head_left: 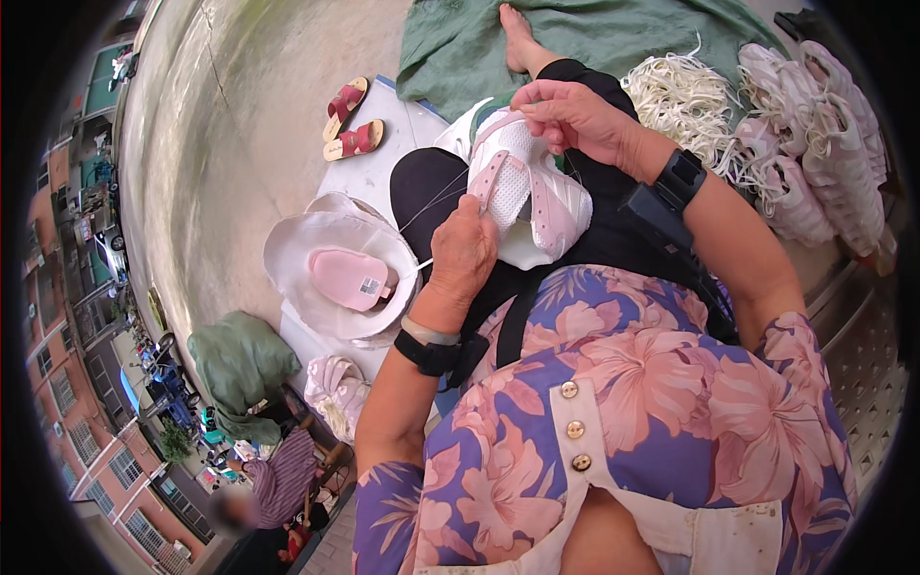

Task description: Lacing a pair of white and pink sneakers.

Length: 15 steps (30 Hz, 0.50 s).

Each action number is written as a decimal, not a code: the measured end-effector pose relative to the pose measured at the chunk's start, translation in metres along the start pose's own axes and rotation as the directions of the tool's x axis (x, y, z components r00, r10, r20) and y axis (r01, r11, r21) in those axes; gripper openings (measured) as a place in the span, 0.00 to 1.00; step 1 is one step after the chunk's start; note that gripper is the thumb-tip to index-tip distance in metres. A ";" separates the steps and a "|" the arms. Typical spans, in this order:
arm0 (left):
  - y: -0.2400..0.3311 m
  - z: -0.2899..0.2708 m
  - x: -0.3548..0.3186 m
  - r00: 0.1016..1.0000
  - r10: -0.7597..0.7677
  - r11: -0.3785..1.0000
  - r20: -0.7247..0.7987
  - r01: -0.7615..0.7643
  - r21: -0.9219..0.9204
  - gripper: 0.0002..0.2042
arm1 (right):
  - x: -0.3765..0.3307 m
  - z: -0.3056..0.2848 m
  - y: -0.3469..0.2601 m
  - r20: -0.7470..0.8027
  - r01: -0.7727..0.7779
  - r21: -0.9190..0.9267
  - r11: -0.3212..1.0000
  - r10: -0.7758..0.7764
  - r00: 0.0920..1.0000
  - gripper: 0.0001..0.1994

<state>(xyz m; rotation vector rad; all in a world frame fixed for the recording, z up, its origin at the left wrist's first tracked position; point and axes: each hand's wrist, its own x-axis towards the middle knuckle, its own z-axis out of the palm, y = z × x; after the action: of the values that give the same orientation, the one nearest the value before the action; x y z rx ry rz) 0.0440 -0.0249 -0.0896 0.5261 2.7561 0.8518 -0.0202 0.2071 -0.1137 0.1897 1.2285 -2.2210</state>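
Observation:
A white mesh shoe upper [513,177] with pink panels and rows of eyelets lies across my lap, over black trousers. My left hand [465,241] is closed on its near-left edge, fingers wrapped on the pink eyelet strip. A white lace end [423,264] sticks out beside that wrist. At the upper's far edge, my right hand [565,117] has its thumb and index finger pinched together; what lies between the fingertips is too small to make out. Another white piece [465,132] shows behind the upper, partly hidden.
To the left stands a white-lined container [287,259] with a pink insole-shaped piece [347,278]. Red sandals [353,140] lie beyond. At right are a heap of white laces [680,101] and stacked shoe uppers [815,144] near green cloth [594,34]. A person [278,479] sits at lower left.

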 end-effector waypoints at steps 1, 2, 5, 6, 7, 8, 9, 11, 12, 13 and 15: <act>0.000 0.000 0.000 1.000 0.000 1.000 0.003 0.000 0.002 0.04 | 0.003 0.006 -0.003 -0.040 -0.005 0.058 0.998 0.007 0.999 0.09; -0.001 0.000 -0.002 1.000 0.016 1.000 0.007 -0.016 0.001 0.04 | 0.010 0.007 -0.004 -0.041 -0.005 0.062 0.998 0.007 0.999 0.09; -0.003 -0.003 -0.002 0.999 0.046 0.999 0.018 -0.046 0.004 0.04 | 0.036 0.004 -0.004 -0.046 -0.030 -0.280 0.959 0.018 0.999 0.09; -0.004 -0.005 -0.002 0.998 0.056 0.998 0.024 -0.056 0.003 0.04 | 0.043 0.005 -0.003 -0.045 -0.025 -0.276 0.961 0.013 0.999 0.09; -0.004 -0.007 -0.001 0.998 0.057 0.998 0.026 -0.057 0.006 0.04 | 0.050 0.004 0.000 -0.034 0.042 -0.372 0.927 -0.059 0.998 0.09; -0.003 -0.008 0.000 0.993 0.115 0.993 0.028 -0.116 0.027 0.04 | 0.057 0.002 0.002 -0.016 0.107 -0.463 0.880 -0.129 0.992 0.10; -0.003 -0.010 0.000 0.984 0.174 0.983 0.032 -0.175 0.047 0.03 | 0.064 -0.001 0.003 -0.017 0.108 -0.460 0.882 -0.131 0.991 0.10; -0.006 -0.012 -0.002 0.984 0.173 0.984 0.041 -0.175 0.035 0.03 | 0.074 -0.004 0.003 -0.062 0.163 -0.477 0.864 -0.219 0.974 0.09; -0.007 -0.013 -0.003 0.983 0.175 0.984 0.048 -0.176 0.021 0.03 | 0.078 -0.005 0.004 -0.064 0.163 -0.475 0.865 -0.219 0.974 0.09; -0.008 -0.013 -0.003 0.984 0.173 0.984 0.050 -0.174 0.022 0.03 | 0.082 -0.004 0.004 -0.069 0.141 -0.464 0.875 -0.194 0.978 0.10; -0.010 -0.012 -0.003 0.974 0.218 0.975 0.059 -0.219 0.026 0.02 | 0.087 -0.003 0.004 -0.075 0.117 -0.451 0.885 -0.168 0.983 0.10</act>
<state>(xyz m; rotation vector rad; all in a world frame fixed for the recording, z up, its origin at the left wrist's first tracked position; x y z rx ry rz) 0.0399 -0.0399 -0.0853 0.8591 2.7000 0.8258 -0.0900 0.1708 -0.1522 0.0409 1.8301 -1.9991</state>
